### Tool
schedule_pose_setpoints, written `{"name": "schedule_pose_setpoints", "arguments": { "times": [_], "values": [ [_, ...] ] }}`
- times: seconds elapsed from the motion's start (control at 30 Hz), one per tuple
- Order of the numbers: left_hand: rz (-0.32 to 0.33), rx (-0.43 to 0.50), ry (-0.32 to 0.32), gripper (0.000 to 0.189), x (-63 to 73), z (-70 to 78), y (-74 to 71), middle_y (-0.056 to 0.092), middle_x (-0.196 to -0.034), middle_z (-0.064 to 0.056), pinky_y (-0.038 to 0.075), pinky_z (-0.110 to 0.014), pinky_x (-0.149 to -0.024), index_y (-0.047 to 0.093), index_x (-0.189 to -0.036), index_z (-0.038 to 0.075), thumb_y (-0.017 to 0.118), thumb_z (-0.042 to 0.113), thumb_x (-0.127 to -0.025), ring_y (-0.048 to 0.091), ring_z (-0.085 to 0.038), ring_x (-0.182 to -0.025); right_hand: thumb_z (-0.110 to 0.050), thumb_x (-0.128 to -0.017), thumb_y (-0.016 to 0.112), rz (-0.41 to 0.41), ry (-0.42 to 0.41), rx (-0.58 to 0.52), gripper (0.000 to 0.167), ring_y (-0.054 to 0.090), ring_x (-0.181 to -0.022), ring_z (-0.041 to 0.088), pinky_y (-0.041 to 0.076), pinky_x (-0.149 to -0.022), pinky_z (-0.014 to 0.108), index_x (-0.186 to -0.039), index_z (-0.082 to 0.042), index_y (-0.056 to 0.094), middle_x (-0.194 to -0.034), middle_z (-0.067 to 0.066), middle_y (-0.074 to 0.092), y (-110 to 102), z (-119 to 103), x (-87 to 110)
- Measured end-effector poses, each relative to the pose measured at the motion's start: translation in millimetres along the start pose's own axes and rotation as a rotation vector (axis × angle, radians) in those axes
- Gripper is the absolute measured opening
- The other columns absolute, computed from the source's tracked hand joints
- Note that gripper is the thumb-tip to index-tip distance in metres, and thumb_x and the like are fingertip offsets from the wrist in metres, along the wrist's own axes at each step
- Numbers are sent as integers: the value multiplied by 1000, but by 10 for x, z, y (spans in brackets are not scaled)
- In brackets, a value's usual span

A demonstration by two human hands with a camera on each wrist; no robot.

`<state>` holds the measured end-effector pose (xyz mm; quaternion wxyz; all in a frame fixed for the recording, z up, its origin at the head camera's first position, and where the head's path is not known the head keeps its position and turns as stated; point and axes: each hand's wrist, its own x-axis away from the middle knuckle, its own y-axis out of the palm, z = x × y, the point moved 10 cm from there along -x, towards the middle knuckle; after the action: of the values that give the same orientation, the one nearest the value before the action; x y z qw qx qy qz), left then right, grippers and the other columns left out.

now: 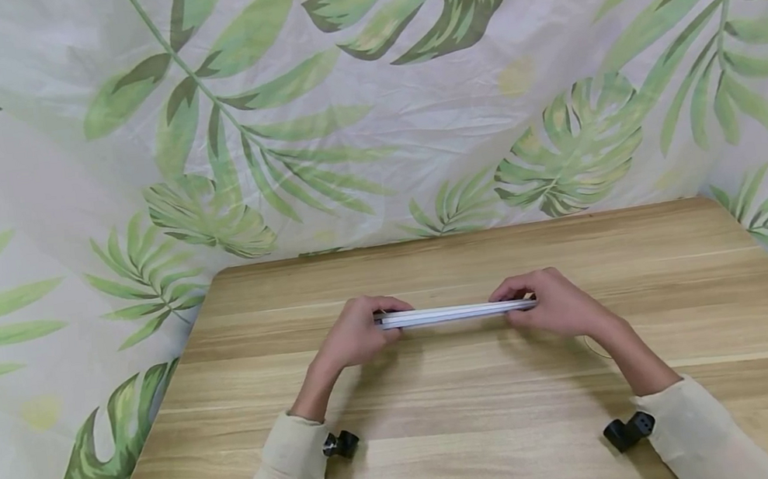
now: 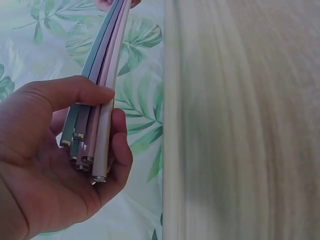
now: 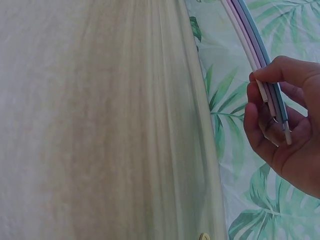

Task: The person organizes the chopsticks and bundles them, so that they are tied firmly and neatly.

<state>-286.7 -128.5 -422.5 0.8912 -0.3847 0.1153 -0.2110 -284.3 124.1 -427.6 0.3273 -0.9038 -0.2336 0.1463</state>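
A bundle of several slim chopsticks in green, purple, pink and white spans level between the two hands above the wooden table. My left hand grips one end, thumb across the top and fingers curled beneath. In the left wrist view, the chopsticks' metal-capped ends stick out unevenly past the palm. The other end is pinched by my right hand between thumb and fingers. There, in the right wrist view, the chopsticks' narrower ends stagger, one showing a silvery tip.
The wood-grain table lies below the hands. A leaf-patterned cloth hangs behind and at the sides. Part of a thin gold ring shape shows on the table by the right wrist. Black cameras sit at both cuffs.
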Motion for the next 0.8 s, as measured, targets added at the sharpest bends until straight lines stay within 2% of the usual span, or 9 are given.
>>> {"name": "schedule_pose_setpoints", "arguments": {
  "times": [0.2, 0.4, 0.8],
  "values": [
    [34, 81, -22, 33, 8, 1, -95, 81, -115, -6, 55, -34, -87, 83, -118, 16, 80, -1, -89, 70, -14, -97, -3, -93, 77, 56, 8, -35, 25, 71, -92, 8, 56, -83, 28, -114, -17, 82, -101, -1, 81, -47, -2, 28],
    [33, 102, -10, 32, -23, 12, -117, 81, -113, -4, 55, -31, -86, 82, -117, 15, 81, 1, -89, 70, -13, -95, -4, -94, 77, 88, 26, -67, 25, 73, -100, 15, 57, -89, 29, -115, -17, 82, -106, 0, 81, -83, -1, 40],
    [31, 118, 4, 29, -21, 62, -132, 81, -113, -5, 55, -31, -85, 82, -116, 14, 83, 3, -89, 70, -13, -94, -1, -92, 75, 116, 37, -136, 27, 72, -100, 17, 54, -85, 25, -115, -14, 81, -109, 4, 80, -116, -8, 52]
  ]
}}
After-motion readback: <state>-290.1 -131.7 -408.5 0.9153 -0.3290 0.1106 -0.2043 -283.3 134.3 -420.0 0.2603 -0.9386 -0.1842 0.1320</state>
